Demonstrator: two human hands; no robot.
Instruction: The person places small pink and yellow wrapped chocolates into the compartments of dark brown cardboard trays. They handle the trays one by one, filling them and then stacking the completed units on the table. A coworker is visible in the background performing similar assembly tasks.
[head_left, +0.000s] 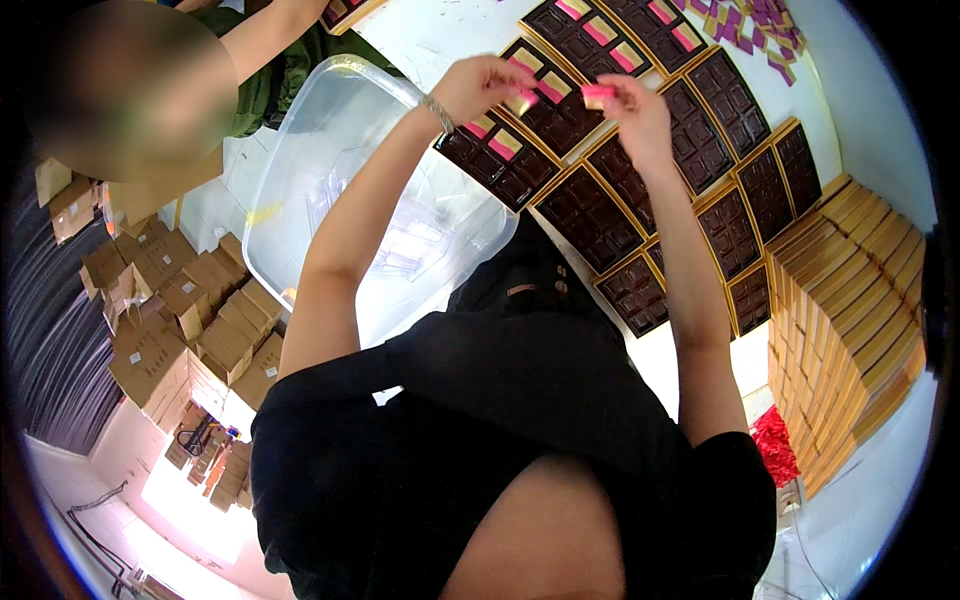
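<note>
Over the dark brown compartment trays with gold edges, my left hand (pixel 472 88) pinches a small pink-and-gold piece (pixel 521 102). It is beside a tray (pixel 545 115) that has several such pieces in its compartments. My right hand (pixel 640 118), a little to the right, grips another small pink-and-gold piece (pixel 598 92) between thumb and fingers. Nearer to me, a tray (pixel 500 170) carries pink-and-gold pieces (pixel 505 143) at its far end. Other trays, such as one tray (pixel 590 218) close to my body, show bare dark compartments.
A large translucent plastic bin (pixel 270 190) stands at my left, under my forearm. Loose purple-and-gold pieces (pixel 750 25) lie at the far right. Stacked tan-edged boxes or trays (pixel 845 300) rise at right. Cardboard boxes (pixel 165 350) fill the left. Another person's arm (pixel 270 35) reaches in at upper left.
</note>
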